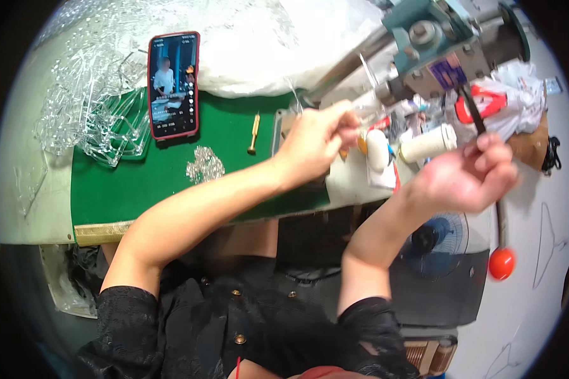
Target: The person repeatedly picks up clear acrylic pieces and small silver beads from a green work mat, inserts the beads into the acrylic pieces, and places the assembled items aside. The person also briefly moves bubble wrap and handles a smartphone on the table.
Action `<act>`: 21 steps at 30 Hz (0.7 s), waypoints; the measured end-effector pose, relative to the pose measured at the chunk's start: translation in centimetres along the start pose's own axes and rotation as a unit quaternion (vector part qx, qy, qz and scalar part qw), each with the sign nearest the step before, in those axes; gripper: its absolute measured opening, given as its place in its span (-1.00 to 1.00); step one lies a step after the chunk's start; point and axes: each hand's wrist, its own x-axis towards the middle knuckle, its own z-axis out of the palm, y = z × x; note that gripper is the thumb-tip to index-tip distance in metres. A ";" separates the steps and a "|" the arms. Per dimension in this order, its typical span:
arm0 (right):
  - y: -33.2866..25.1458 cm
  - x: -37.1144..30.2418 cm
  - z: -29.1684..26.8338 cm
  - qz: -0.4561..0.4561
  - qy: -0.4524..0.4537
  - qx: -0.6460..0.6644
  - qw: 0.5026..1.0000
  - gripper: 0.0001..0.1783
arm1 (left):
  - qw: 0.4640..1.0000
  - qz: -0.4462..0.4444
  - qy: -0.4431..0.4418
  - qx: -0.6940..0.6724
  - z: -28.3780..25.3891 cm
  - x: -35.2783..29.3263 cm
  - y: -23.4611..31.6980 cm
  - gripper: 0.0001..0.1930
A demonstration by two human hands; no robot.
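Observation:
A teal and grey hand press point(423, 47) stands at the upper right. Its dark lever point(501, 224) slants down to a red ball knob point(502, 264). My right hand point(468, 177) has its fingers curled round this lever, partway along it. Beneath the press's ram point(395, 91), my left hand point(316, 142) is closed in a pinch. What its fingers hold, if anything, is hidden. Left of that hand, a small brass-coloured screwdriver point(254, 134) lies on the green mat point(234, 117), with a heap of tiny silvery metal parts point(205, 165) farther left.
A red-cased phone point(174, 85) with a lit screen stands toward the back. Tangled clear plastic frames point(101, 114) lie left of it; white plastic sheeting point(253, 50) is behind. White bottles point(427, 144) crowd beneath the press. A fan point(439, 243) is below the table's right side.

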 end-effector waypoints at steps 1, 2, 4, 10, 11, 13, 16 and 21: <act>-0.1 1.2 0.5 0.028 -0.020 -0.001 0.999 -0.59 | 0.999 0.006 -0.003 0.052 -0.8 0.2 0.1 -0.93; -0.4 2.6 0.6 0.064 -0.047 0.016 0.997 -0.61 | 0.996 0.022 -0.011 0.085 -1.6 0.3 0.7 -0.93; -0.6 5.6 -0.8 0.144 -0.114 0.069 0.981 -0.68 | 0.990 0.016 -0.042 0.136 -2.5 -0.2 1.9 -0.92; -0.7 -3.4 -1.2 0.124 -0.133 0.000 0.983 -0.59 | 0.985 -0.037 -0.164 0.027 -7.7 -6.5 9.1 -0.37; -2.2 -9.1 1.4 0.245 -0.129 -0.068 0.959 -0.66 | 0.983 -0.025 -0.175 0.055 -9.3 -8.2 9.8 -0.25; -3.5 -14.4 2.7 0.378 -0.442 -0.034 0.813 -0.85 | 0.979 -0.115 -0.146 0.084 -12.0 -11.7 13.5 -0.19; -4.7 -20.2 3.2 0.334 -0.471 -0.074 0.813 -0.84 | 0.827 0.071 -0.169 0.531 -16.5 -14.7 16.3 -0.29; -4.9 -22.0 3.9 0.338 -0.492 -0.090 0.798 -0.87 | 0.838 0.123 0.306 0.435 -19.6 -19.8 14.1 -0.36</act>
